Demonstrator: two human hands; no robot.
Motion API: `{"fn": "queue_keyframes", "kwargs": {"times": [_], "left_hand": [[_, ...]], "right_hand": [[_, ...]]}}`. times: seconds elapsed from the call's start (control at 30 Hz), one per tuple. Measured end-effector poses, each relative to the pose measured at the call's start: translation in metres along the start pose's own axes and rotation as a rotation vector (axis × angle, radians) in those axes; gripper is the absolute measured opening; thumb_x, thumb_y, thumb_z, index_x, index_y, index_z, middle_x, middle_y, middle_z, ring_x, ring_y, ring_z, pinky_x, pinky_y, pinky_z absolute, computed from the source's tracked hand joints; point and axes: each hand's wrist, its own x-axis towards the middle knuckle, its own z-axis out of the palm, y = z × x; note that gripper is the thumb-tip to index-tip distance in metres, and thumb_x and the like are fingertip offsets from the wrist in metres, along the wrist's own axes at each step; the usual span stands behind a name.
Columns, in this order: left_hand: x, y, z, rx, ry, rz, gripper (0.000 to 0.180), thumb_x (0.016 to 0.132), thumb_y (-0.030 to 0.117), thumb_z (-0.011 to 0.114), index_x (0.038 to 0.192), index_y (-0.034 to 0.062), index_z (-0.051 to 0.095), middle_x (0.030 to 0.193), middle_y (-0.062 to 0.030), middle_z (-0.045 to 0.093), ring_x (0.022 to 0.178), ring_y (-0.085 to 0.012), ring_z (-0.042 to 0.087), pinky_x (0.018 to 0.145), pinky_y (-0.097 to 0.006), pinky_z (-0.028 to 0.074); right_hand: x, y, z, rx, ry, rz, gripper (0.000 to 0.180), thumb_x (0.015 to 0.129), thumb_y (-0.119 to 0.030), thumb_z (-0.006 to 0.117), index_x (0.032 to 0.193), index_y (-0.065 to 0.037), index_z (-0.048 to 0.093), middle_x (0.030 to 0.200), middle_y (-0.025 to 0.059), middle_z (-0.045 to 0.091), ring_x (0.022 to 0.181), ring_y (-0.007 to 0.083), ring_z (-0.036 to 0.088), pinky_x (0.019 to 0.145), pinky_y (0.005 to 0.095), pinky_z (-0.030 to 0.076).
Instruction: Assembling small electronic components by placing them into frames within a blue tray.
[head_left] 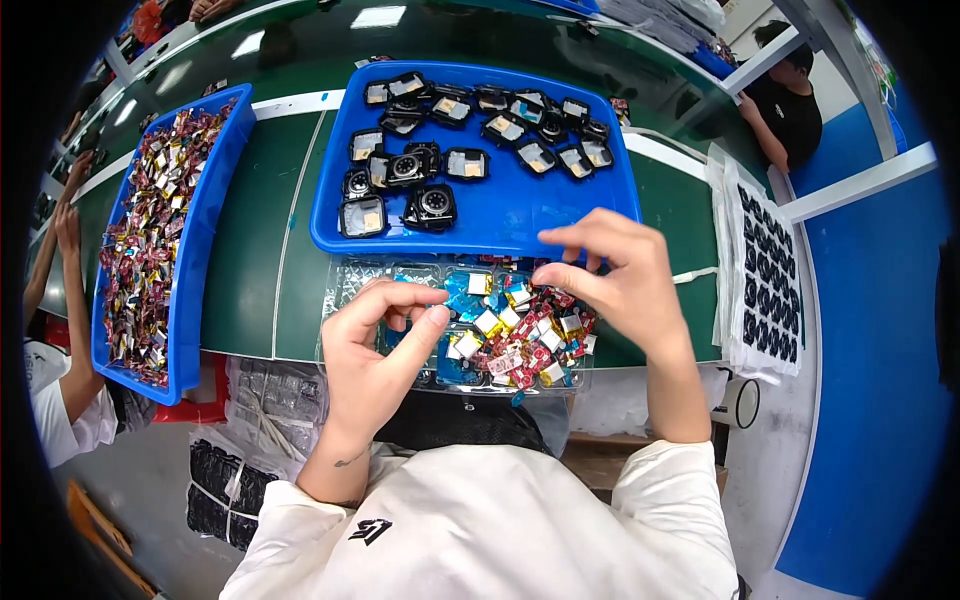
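Note:
My left hand point(375, 335) hovers over the left part of a clear plastic tray point(345, 280). Its thumb and index finger are slightly apart, and I see nothing between them. Above the tray's right side is my right hand point(625, 275), fingers bent and thumb apart from the index finger, likewise with nothing visible in it. A heap of small red circuit boards with silver-and-yellow battery cells point(545, 340) lies in the tray, with bits of blue film point(462, 300) to its left. Just beyond sits a blue bin point(490, 240) holding several black watch cases point(405, 168).
A long blue bin point(190, 340) full of similar boards and cells stands at the left. White sheets with rows of black parts point(768, 270) lie at the right. Strapped black trays point(225, 490) are below left. Other people work at the left and far right point(790, 105).

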Motion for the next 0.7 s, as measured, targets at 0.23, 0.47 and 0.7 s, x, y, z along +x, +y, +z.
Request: {"fn": "queue_keyframes", "kwargs": {"times": [0.23, 0.47, 0.7], "left_hand": [[-0.006, 0.0, -0.002, 0.053, 0.059, -0.033, 0.015, 0.074, 0.002, 0.071, 0.088, 0.0015, 0.068, 0.073, -0.0001, 0.061, 0.066, -0.0074, 0.045, 0.06, -0.021, 0.035], [-0.006, 0.01, -0.003, 0.503, -0.202, 0.324, 0.016, 0.064, 0.004, 0.077, 0.078, 0.0054, 0.069, 0.074, -0.0039, 0.063, 0.071, -0.0194, 0.055, 0.062, -0.029, 0.043], [-0.005, 0.014, 0.004, 0.532, -0.314, 0.324, 0.022, 0.062, 0.005, 0.078, 0.082, 0.0067, 0.069, 0.076, -0.0031, 0.062, 0.072, -0.0204, 0.053, 0.064, -0.031, 0.043]], "right_hand": [[-0.043, 0.007, 0.03, -0.012, 0.179, 0.021, 0.011, 0.076, -0.006, 0.068, 0.087, -0.002, 0.068, 0.078, 0.008, 0.061, 0.066, 0.0194, 0.056, 0.058, 0.03, 0.045], [-0.069, 0.0, 0.029, -0.107, 0.313, -0.086, 0.021, 0.071, -0.009, 0.07, 0.091, -0.002, 0.068, 0.097, 0.0125, 0.063, 0.089, 0.0274, 0.056, 0.075, 0.0348, 0.046], [-0.097, -0.011, 0.046, -0.156, 0.203, -0.077, 0.041, 0.058, -0.021, 0.08, 0.096, -0.011, 0.069, 0.114, 0.0053, 0.059, 0.102, 0.0267, 0.05, 0.084, 0.0373, 0.037]]}}
